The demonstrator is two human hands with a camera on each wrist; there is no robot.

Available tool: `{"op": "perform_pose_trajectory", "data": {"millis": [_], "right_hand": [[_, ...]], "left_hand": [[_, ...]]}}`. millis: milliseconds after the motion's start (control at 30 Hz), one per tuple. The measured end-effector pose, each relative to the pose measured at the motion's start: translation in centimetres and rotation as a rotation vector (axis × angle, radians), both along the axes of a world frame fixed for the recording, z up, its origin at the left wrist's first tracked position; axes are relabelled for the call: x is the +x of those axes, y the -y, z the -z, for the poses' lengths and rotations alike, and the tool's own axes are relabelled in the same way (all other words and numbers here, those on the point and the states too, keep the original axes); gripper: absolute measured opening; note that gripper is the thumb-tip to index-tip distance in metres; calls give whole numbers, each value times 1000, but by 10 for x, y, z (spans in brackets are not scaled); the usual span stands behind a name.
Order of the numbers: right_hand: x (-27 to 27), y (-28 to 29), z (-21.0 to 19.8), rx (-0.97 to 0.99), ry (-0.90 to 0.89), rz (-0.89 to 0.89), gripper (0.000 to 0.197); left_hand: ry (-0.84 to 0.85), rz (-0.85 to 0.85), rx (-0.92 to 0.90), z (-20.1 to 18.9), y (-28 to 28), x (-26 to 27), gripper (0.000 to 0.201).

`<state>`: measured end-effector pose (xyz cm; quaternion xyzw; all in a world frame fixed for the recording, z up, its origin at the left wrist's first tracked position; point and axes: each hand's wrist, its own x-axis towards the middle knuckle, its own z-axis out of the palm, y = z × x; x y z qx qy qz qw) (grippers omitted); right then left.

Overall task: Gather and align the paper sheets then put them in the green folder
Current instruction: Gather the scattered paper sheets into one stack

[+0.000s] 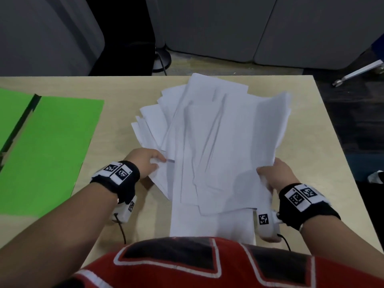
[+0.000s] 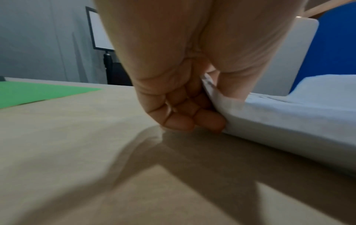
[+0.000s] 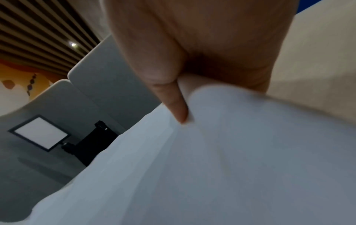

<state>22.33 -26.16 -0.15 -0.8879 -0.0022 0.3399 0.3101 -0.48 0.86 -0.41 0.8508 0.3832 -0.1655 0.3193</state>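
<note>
Paper sheets sit in a messy fanned pile mid-table. Left hand pinches the pile's left edge, right hand grips its right edge. Green folder lies open off to the left.

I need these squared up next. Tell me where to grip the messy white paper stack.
Grip the loose white paper stack at its two long side edges, coming in from both sides as the left hand and right hand do: the sheets fan out at the far end.
</note>
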Motion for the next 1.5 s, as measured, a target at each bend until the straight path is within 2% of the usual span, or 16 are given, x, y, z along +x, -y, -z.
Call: {"op": "perform_pose_trajectory", "data": {"millis": [100, 233, 300, 433, 533, 633, 700, 800, 867, 967, 1033, 1133, 1233, 1367, 1433, 1500], "right_hand": [[-4, -10, -4, -203, 64, -151, 30], [-38, -33, -6, -387, 225, -188, 63], [-52, -40, -3, -362, 217, -212, 74], [-55, -36, 1, -180, 63, -139, 83], [-50, -26, -3, -124, -3, -80, 72], [-41, -15, -6, -124, -46, -43, 63], [-36, -7, -8, -119, -32, -61, 43], [-33, 0, -13, -14, -22, -76, 15], [-31, 4, -17, 129, -2, -30, 14], [-26, 8, -21, 331, -17, 72, 25], [-22, 12, -20, 394, -51, 124, 26], [-15, 20, -17, 415, -116, 153, 25], [-12, 28, -15, 447, -153, 157, 27], [-14, 32, -11, 524, -209, 173, 28], [-14, 30, -11, 532, -241, 167, 28], [-14, 27, -9, 493, -265, 122, 29]], "left_hand": [[-13, -26, -19, -3, 0, -8, 26], [-27, -30, 1, -3, 11, -5, 16], [-34, -41, 17, -3, 19, -2, 14], [-84, -12, 67, -3, 29, 3, 20], [-118, -55, 90, -3, 27, 2, 23], [-132, -302, 176, -5, 22, 0, 27], [-114, -415, 274, -10, 18, 0, 35], [-97, -340, 419, -8, 13, 5, 48], [-71, -245, 459, -7, 13, 15, 50], [-103, -99, 389, -7, 15, 32, 50], [-68, -78, 249, -5, 14, 41, 52], [85, -236, -8, -4, 16, 49, 59], [123, -376, -42, -8, 17, 50, 77], [129, -435, -99, -10, 12, 41, 101], [173, -479, -183, -14, 11, 37, 101], [214, -477, -252, -19, 11, 35, 89]]}}
